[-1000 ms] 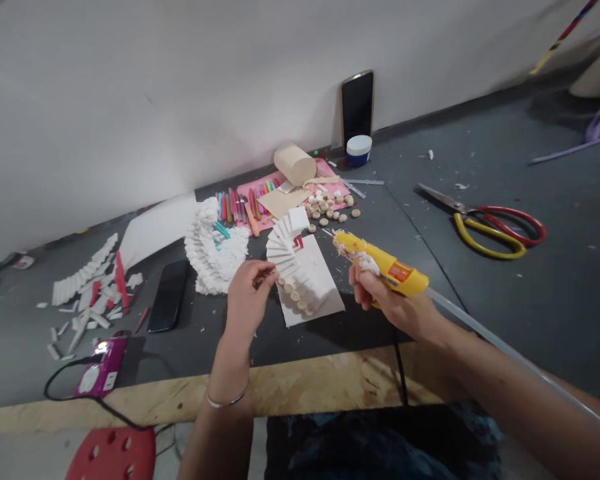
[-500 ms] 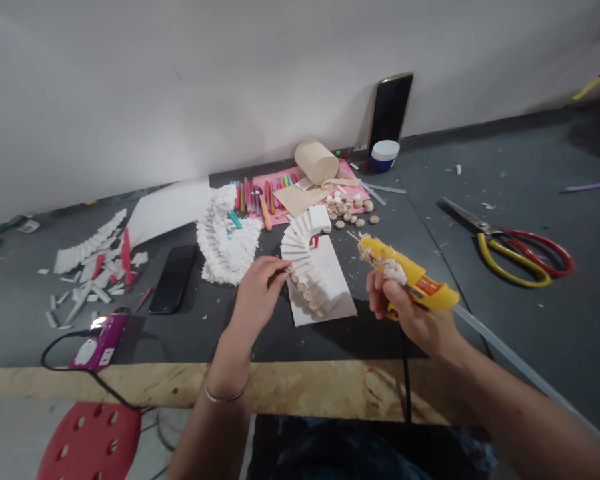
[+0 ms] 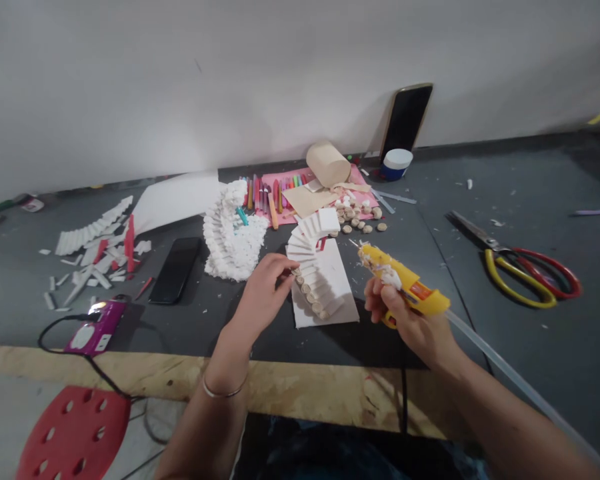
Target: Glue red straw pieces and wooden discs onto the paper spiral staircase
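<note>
My right hand (image 3: 413, 320) grips a yellow hot glue gun (image 3: 405, 277), its nozzle pointing left and a long clear glue stick trailing from its back. White residue clings to its front. Thumb and forefinger of my left hand (image 3: 267, 293) close on a small round beige disc at the left edge of a curved white model staircase (image 3: 307, 243); the fingertips partly hide it. Below them, a row of similar beige discs (image 3: 310, 298) runs down that edge. The staircase stands on a white rectangular base (image 3: 347, 293) with a red mark.
Loose beige discs (image 3: 350, 217) lie behind the staircase, near a beige roll (image 3: 329, 165) and crayons on pink paper. A textured white model (image 3: 235, 233) and a black phone (image 3: 175, 270) are left. Scissors (image 3: 520, 263) lie right. Another phone (image 3: 407, 120) leans on the wall behind a jar (image 3: 396, 164).
The view has shifted slightly. My left fingers stay at the staircase's left edge, and the glue gun remains held to the right of the base with little movement.
</note>
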### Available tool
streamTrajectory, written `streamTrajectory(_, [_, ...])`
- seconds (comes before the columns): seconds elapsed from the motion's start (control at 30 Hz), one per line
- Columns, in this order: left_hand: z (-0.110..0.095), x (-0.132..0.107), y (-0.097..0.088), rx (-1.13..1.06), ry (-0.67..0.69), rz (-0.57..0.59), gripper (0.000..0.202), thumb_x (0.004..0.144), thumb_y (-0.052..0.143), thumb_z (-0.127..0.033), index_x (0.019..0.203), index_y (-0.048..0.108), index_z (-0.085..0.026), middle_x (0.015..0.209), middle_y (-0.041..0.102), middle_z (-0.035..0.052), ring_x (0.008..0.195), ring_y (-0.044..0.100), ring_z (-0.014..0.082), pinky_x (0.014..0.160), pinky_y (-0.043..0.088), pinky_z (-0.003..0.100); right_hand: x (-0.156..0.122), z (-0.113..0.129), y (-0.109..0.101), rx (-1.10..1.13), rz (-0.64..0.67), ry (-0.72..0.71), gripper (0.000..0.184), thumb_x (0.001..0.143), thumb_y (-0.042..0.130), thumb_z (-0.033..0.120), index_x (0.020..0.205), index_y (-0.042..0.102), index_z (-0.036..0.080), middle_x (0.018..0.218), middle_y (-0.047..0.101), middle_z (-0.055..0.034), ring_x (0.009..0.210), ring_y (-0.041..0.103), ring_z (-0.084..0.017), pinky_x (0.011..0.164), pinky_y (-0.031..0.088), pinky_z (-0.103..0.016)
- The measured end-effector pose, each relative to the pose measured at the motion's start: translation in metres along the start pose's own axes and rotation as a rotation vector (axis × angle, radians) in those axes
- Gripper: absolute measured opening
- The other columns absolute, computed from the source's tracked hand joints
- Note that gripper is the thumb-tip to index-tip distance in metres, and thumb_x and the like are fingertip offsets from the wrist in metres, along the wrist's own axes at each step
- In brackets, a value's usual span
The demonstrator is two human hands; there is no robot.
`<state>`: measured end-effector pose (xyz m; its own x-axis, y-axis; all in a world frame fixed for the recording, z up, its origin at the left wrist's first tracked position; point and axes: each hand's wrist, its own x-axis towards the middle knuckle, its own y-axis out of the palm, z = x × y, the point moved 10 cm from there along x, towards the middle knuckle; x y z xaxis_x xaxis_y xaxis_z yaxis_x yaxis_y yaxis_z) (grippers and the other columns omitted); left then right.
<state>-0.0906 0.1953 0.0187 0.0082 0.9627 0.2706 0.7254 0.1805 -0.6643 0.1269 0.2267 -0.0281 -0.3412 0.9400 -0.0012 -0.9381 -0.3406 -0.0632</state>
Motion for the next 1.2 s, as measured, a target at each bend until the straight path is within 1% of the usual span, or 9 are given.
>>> streamTrajectory(0.13, [-0.001, 0.000, 0.000, 0.010, 0.022, 0.002, 0.023, 0.089, 0.053, -0.011, 0.105, 0.065, -0.021, 0.107, 0.061, 0.0080, 0.089, 0.060, 0.0171, 0.081, 0.051, 0.032, 0.001, -0.016, 0.011, 0.032, 0.047, 0.088, 0.042, 0.087, 0.054, 0.064, 0.086, 0.061, 0.023, 0.091, 0.069, -0.0094, 0.079, 0.068, -0.023, 0.071, 0.059, -0.039])
streamTrajectory(0.27, [0.000, 0.000, -0.001, -0.012, 0.020, -0.021, 0.021, 0.088, 0.054, -0.012, 0.102, 0.066, -0.022, 0.104, 0.063, 0.0074, 0.087, 0.061, 0.0176, 0.079, 0.051, 0.032, 0.002, -0.017, 0.024, 0.175, 0.091, 0.099, 0.044, 0.086, 0.056, 0.065, 0.089, 0.063, 0.022, 0.105, 0.070, -0.0103, 0.104, 0.068, -0.027, 0.088, 0.057, -0.044])
streamTrajectory(0.37, [0.000, -0.001, -0.002, -0.045, 0.019, -0.035, 0.024, 0.088, 0.054, -0.011, 0.105, 0.066, -0.023, 0.104, 0.063, 0.0074, 0.088, 0.062, 0.0178, 0.080, 0.052, 0.032, 0.002, -0.021, 0.027, 0.265, 0.070, 0.119, 0.043, 0.083, 0.062, 0.064, 0.089, 0.064, 0.021, 0.109, 0.071, -0.0106, 0.109, 0.067, -0.027, 0.093, 0.056, -0.046])
streamTrajectory(0.5, [0.006, -0.002, -0.007, -0.066, -0.018, -0.069, 0.031, 0.088, 0.052, -0.010, 0.112, 0.066, -0.024, 0.109, 0.063, 0.0084, 0.096, 0.063, 0.0195, 0.082, 0.052, 0.033, 0.001, -0.033, 0.027, 0.297, 0.052, 0.153, 0.038, 0.084, 0.064, 0.059, 0.092, 0.067, 0.022, 0.116, 0.070, -0.0099, 0.115, 0.065, -0.027, 0.101, 0.052, -0.049])
streamTrajectory(0.6, [0.007, -0.003, -0.009, -0.038, -0.022, -0.086, 0.029, 0.089, 0.051, -0.010, 0.108, 0.068, -0.023, 0.105, 0.065, 0.0080, 0.096, 0.063, 0.0201, 0.084, 0.051, 0.035, 0.001, -0.039, 0.026, 0.323, 0.040, 0.167, 0.035, 0.085, 0.065, 0.057, 0.092, 0.068, 0.022, 0.117, 0.070, -0.0094, 0.119, 0.062, -0.028, 0.102, 0.051, -0.050])
streamTrajectory(0.7, [0.008, -0.002, -0.007, 0.000, -0.015, -0.074, 0.027, 0.089, 0.050, -0.010, 0.103, 0.070, -0.023, 0.101, 0.066, 0.0074, 0.094, 0.064, 0.0202, 0.084, 0.051, 0.036, 0.001, -0.039, 0.026, 0.351, 0.029, 0.175, 0.036, 0.084, 0.066, 0.056, 0.090, 0.067, 0.021, 0.117, 0.071, -0.0105, 0.118, 0.063, -0.029, 0.102, 0.051, -0.050])
streamTrajectory(0.9, [0.005, -0.002, -0.006, 0.040, 0.003, -0.061, 0.026, 0.090, 0.051, -0.011, 0.104, 0.069, -0.023, 0.102, 0.067, 0.0072, 0.096, 0.064, 0.0202, 0.086, 0.052, 0.036, 0.002, -0.041, 0.027, 0.343, 0.025, 0.181, 0.040, 0.082, 0.066, 0.059, 0.090, 0.069, 0.021, 0.116, 0.071, -0.0109, 0.113, 0.066, -0.029, 0.100, 0.052, -0.050])
streamTrajectory(1.03, [0.008, -0.003, -0.007, 0.082, -0.040, -0.071, 0.029, 0.092, 0.047, -0.011, 0.113, 0.065, -0.022, 0.106, 0.066, 0.0070, 0.098, 0.064, 0.0191, 0.087, 0.053, 0.035, 0.003, -0.041, 0.025, 0.396, 0.003, 0.160, 0.038, 0.080, 0.069, 0.059, 0.087, 0.071, 0.022, 0.110, 0.073, -0.0083, 0.107, 0.069, -0.028, 0.098, 0.054, -0.047])
streamTrajectory(1.2, [0.006, -0.004, -0.003, 0.101, -0.011, -0.065, 0.028, 0.092, 0.046, -0.008, 0.105, 0.066, -0.021, 0.105, 0.065, 0.0066, 0.099, 0.063, 0.0178, 0.087, 0.052, 0.034, 0.004, -0.036, 0.023, 0.413, -0.016, 0.145, 0.036, 0.080, 0.071, 0.057, 0.084, 0.071, 0.021, 0.105, 0.073, -0.0078, 0.106, 0.068, -0.027, 0.092, 0.056, -0.042])
